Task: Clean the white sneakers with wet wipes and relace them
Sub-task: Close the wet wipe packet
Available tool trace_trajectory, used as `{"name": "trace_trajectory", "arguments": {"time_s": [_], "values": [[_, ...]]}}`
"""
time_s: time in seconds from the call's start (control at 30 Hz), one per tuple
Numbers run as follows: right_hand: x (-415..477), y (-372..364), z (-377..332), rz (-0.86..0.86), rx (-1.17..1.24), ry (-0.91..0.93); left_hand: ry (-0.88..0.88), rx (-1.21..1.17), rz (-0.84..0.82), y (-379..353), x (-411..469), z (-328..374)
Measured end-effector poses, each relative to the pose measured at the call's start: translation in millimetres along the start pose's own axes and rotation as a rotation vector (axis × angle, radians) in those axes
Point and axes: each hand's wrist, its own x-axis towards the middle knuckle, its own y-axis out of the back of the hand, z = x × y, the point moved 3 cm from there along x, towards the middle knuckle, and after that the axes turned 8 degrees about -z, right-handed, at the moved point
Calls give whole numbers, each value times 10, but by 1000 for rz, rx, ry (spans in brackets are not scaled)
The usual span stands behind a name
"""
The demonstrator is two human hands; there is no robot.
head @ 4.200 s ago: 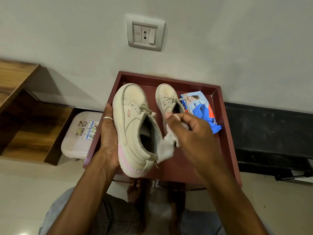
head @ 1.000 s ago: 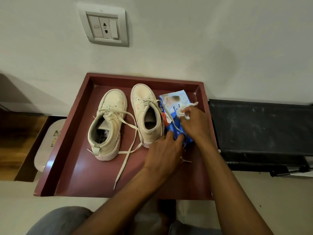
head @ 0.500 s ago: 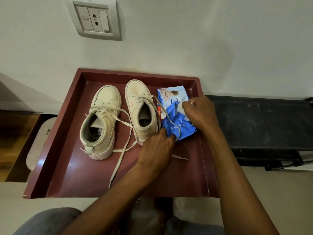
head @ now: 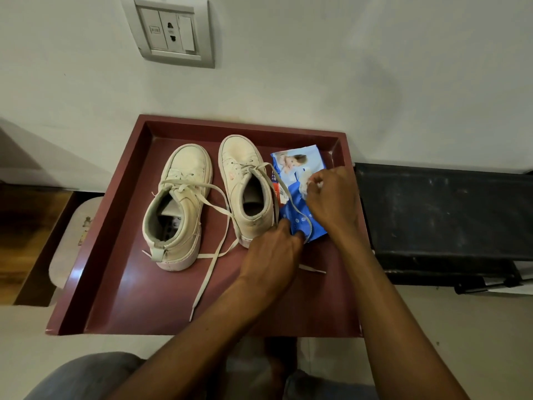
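Observation:
Two white high-top sneakers stand side by side on a dark red tray, toes toward the wall: the left sneaker and the right sneaker, both with loose laces trailing over the tray. A blue wet-wipe pack lies to the right of the right sneaker. My left hand presses the near end of the pack with its fingertips. My right hand pinches a bit of white wipe at the pack's opening.
The tray sits against a white wall with a switch-and-socket plate. A black bench stands to the right, a white plastic stool and a wooden shelf to the left. My knees and feet show below the tray.
The sneaker I held 4 seconds ago now stands on the tray. Over the last second my left hand stayed on the pack, and my right hand pinches at its opening again.

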Motion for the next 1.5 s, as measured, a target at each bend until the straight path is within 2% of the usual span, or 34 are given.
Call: {"name": "trace_trajectory", "arguments": {"time_s": [0.1,0.37,0.67,0.87,1.03,1.13,1.33,1.5], "values": [[-23,-84,-54,-120,23,-8,-4,-8,-6,2,3,-2],[-60,-139,-21,-64,-143,-39,-8,0,16,75,-36,21],[-55,-193,-52,-72,-154,-139,-25,-21,-3,50,-9,-22],[-7,-242,-46,15,11,-96,-38,-47,13,-4,3,-54],[20,-176,-110,-98,349,-285,-51,-61,21,-10,8,-67],[3,-172,-120,-140,394,-344,-49,-57,16,-12,17,-64],[-10,-173,-116,-236,312,-270,-52,-69,34,-8,11,-68],[-4,-205,-111,-138,196,-191,-53,-73,24,-16,30,-84]]}}
